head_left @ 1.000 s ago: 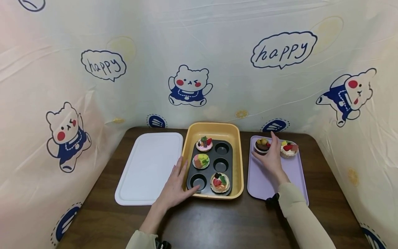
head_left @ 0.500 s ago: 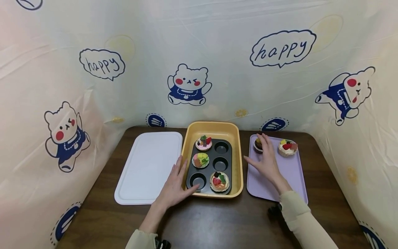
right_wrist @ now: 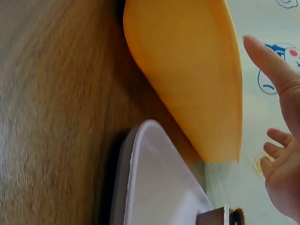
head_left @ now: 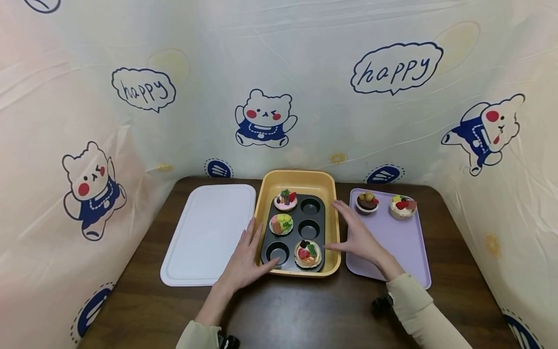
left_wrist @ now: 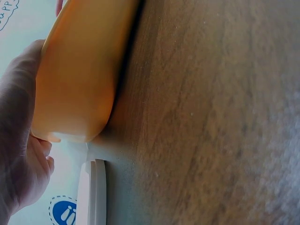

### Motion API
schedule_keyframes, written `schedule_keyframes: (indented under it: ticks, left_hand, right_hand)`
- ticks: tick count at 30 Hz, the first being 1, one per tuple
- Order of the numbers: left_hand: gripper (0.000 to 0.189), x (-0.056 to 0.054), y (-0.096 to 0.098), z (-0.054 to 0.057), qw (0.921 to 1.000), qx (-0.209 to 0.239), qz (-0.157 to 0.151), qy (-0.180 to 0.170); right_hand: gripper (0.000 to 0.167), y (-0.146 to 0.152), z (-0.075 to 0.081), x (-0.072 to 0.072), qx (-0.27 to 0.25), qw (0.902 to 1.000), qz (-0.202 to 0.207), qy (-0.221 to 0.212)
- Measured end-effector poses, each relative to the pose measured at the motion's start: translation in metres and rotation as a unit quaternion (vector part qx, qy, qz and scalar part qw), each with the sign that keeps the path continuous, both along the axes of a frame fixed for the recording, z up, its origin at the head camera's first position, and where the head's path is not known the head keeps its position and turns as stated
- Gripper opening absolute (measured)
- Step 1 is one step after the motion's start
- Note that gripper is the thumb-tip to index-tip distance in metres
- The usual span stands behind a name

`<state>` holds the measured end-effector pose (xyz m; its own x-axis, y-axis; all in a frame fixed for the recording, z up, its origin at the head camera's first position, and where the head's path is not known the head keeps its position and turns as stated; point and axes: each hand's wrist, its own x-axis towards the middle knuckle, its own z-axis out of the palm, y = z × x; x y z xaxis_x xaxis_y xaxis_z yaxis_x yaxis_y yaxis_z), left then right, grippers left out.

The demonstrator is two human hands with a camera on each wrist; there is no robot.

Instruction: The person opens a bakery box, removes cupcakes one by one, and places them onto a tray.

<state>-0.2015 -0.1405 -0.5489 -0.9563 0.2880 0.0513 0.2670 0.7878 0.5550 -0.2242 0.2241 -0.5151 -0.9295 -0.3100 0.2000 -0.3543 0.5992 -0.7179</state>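
My left hand (head_left: 242,264) rests at the near left corner of a yellow tray (head_left: 301,181), its fingers spread and its thumb over the rim. My right hand (head_left: 359,237) hovers at that tray's right edge, holding nothing, with thumb and fingers apart. Inside the yellow tray lies a dark muffin tin (head_left: 296,236). Three of its cups hold small toy cakes: one with pink cream (head_left: 285,200), one with green and pink topping (head_left: 281,225), and a fruit tart (head_left: 307,254). The other three cups are bare.
On the right, a purple tray (head_left: 392,247) bears a chocolate cupcake (head_left: 366,203) and a fruit-topped cream cupcake (head_left: 402,207). A white board-like tray (head_left: 208,235) lies to the left on the dark wooden table (head_left: 296,315). A printed curtain hangs behind.
My right hand has left the chocolate cupcake on the purple tray and moved left to the yellow tray's right edge. The left hand stays in place.
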Motion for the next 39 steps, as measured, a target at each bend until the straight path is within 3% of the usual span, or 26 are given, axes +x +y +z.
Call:
schedule_keyframes:
  ticks: [5,11,19,29,39]
  left_hand:
    - [0.114,0.000,0.000,0.000,1.0000,-0.003,0.000,0.000]
    - [0.115,0.001,0.000,0.001,1.0000,-0.002,-0.001,0.002]
    - [0.116,0.001,0.000,0.000,1.0000,0.000,0.000,-0.006]
    - [0.115,0.000,-0.001,-0.002,1.0000,-0.002,0.001,-0.005]
    - [0.116,-0.001,-0.001,-0.001,1.0000,-0.003,-0.001,-0.006]
  right_hand:
    - [0.124,-0.011,0.005,0.004,0.016,0.9983,0.054,-0.015]
    - [0.114,-0.028,0.012,0.003,0.049,0.9933,0.099,-0.032]
    - [0.103,-0.049,0.014,0.003,0.124,0.9781,0.161,-0.042]
    - [0.094,-0.055,0.011,0.003,0.154,0.9727,0.166,-0.050]
    - [0.076,-0.061,0.006,0.004,0.180,0.9709,0.157,-0.017]
